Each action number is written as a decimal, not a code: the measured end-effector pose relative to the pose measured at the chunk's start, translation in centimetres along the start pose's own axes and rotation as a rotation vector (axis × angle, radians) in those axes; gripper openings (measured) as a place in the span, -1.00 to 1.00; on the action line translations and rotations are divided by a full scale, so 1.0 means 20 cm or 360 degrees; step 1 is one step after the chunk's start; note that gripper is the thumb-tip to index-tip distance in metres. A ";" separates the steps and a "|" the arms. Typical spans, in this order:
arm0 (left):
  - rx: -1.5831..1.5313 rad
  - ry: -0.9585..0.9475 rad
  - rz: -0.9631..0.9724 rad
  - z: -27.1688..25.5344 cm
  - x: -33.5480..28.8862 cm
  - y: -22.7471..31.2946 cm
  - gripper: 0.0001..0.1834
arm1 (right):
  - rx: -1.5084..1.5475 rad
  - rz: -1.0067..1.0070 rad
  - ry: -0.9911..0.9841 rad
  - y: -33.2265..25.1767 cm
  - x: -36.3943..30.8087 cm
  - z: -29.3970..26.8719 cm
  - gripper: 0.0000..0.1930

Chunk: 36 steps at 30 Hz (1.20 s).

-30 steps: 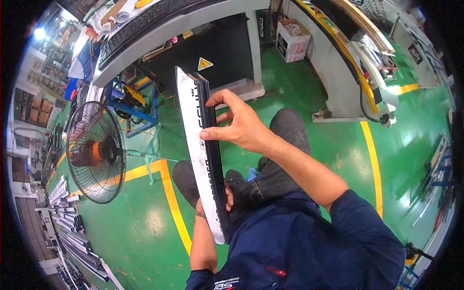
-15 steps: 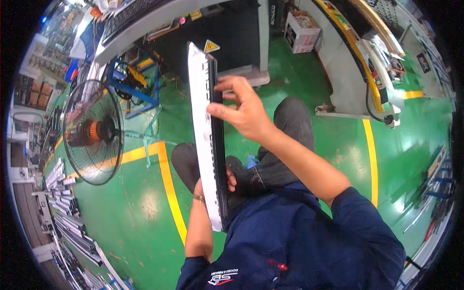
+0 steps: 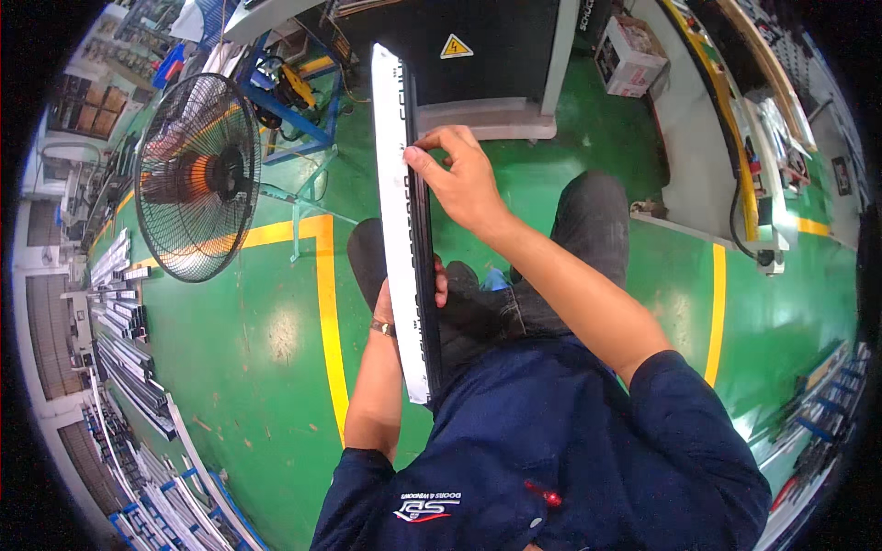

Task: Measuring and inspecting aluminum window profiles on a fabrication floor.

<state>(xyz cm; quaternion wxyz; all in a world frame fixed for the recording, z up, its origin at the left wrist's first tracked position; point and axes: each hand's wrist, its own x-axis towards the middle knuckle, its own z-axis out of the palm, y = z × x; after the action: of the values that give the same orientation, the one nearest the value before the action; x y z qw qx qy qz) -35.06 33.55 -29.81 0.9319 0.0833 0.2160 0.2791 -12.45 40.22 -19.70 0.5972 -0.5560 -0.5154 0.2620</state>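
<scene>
A long, straight black profile point(image 3: 424, 275) with white printed film point(image 3: 395, 220) along one face stands nearly upright in the picture, between my knees and chest. My left hand point(image 3: 439, 283) is wrapped round its lower half; part of that hand is hidden behind the profile, and the fingertips show on the right side. Higher up, my right hand point(image 3: 459, 174) pinches the profile's edge between thumb and index finger, where the black side meets the film. Whether it has lifted any film there I cannot tell.
A black standing fan point(image 3: 197, 179) is at the left. Ahead stands a dark cabinet point(image 3: 496, 78) with a yellow warning triangle. At the back right are a cardboard box point(image 3: 629, 57) and a machine with a yellow rail point(image 3: 721, 101). Bundled profiles point(image 3: 138, 376) lie far left.
The view has shifted, so the fan and floor lines sit higher. My right hand's fingers, more spread before, now close on the profile's edge. My left hand keeps its hold.
</scene>
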 end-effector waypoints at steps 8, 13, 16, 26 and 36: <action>0.0069 -0.0204 0.0352 0.25 0.05 0.11 -0.41 | 0.0191 -0.0111 -0.0227 -0.26 0.23 0.16 -0.61; 0.0234 -0.0299 0.0587 0.29 0.09 0.11 -0.37 | 0.0323 -0.0067 -0.0526 -0.33 0.31 0.17 -0.73; 0.0152 -0.0244 0.0526 0.27 0.07 0.04 -0.34 | 0.0187 -0.0006 -0.0729 -0.36 0.26 0.11 -0.76; 0.0164 -0.0104 0.0521 0.30 0.06 -0.03 -0.31 | 0.0096 -0.0287 -0.0662 -0.37 0.24 0.07 -0.87; 0.0021 -0.0244 0.0578 0.30 0.09 -0.03 -0.33 | -0.0021 -0.0145 -0.0471 -0.35 0.19 0.01 -0.89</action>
<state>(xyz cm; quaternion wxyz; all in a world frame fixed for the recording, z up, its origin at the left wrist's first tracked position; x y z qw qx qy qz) -30.70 33.79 -25.27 0.8793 0.1481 0.1277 0.4342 -13.22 41.94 -12.06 0.5221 -0.4914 -0.6241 0.3104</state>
